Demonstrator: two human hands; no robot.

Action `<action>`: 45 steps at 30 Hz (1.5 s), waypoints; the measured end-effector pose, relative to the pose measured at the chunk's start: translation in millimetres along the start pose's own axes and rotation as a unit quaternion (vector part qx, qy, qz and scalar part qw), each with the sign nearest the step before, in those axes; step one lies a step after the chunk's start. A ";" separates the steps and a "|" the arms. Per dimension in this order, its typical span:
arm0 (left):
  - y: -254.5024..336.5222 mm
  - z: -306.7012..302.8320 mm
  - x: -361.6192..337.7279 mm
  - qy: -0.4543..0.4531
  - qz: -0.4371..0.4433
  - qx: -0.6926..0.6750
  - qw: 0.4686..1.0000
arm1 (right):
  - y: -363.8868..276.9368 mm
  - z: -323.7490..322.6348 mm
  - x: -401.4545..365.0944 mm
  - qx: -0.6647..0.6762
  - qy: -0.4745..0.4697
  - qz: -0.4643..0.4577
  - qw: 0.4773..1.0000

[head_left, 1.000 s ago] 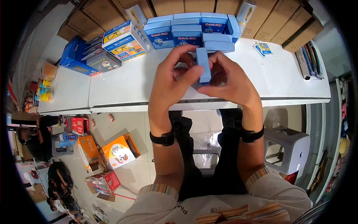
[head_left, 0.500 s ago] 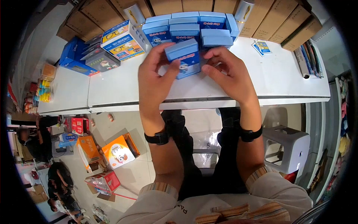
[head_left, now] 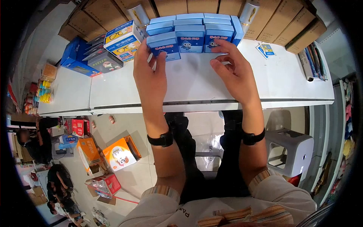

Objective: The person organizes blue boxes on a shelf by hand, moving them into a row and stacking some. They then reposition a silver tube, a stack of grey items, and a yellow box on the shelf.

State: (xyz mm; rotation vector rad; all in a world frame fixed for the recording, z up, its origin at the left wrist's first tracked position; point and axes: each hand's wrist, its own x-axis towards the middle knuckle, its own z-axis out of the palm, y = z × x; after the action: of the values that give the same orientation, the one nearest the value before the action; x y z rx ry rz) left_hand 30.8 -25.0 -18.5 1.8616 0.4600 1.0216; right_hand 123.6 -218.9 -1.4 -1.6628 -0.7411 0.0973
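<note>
My left hand [head_left: 151, 75] grips a small blue card box [head_left: 165, 46] at the left end of the front row, thumb on its printed face and fingers along its left side. That box stands slightly tilted, in front of other blue boxes. Beside it are a middle box [head_left: 190, 39] and a right front box [head_left: 218, 37], both upright with a cartoon figure and red lettering. My right hand [head_left: 233, 70] holds nothing; its fingers are apart and curved, fingertips overlapping the lower part of the right front box. More blue boxes stand in rows behind.
An eyeglass-wipe box [head_left: 123, 41] and a dark blue display box [head_left: 77, 56] stand left on the white table [head_left: 189, 87]. Brown cartons [head_left: 170, 6] line the back. Right are small packets [head_left: 266, 49] and a holder of booklets [head_left: 314, 60]. A grey stool [head_left: 289, 149] stands below.
My left hand has carried the blue box leftward, from before the middle of the rows to the left front. My right hand has moved slightly right, its fingers spreading. The right front box now stands upright.
</note>
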 end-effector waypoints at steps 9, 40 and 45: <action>-3.1 15.3 1.0 -0.014 0.028 0.008 0.999 | -2.2 -0.9 -0.1 -0.006 -0.002 0.002 1.000; 6.6 30.0 7.8 0.035 0.017 0.105 0.994 | 1.5 -1.5 0.0 -0.012 0.002 -0.053 0.999; 15.1 32.2 8.2 0.041 0.013 0.147 0.988 | -0.2 -2.1 -1.8 0.001 0.012 -0.030 0.999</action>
State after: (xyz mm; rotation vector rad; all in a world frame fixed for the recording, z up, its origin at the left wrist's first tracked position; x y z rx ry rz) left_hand 59.9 -44.7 -8.9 2.0960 0.6659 1.0969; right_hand 123.1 -221.6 -1.3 -1.6357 -0.7706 0.0352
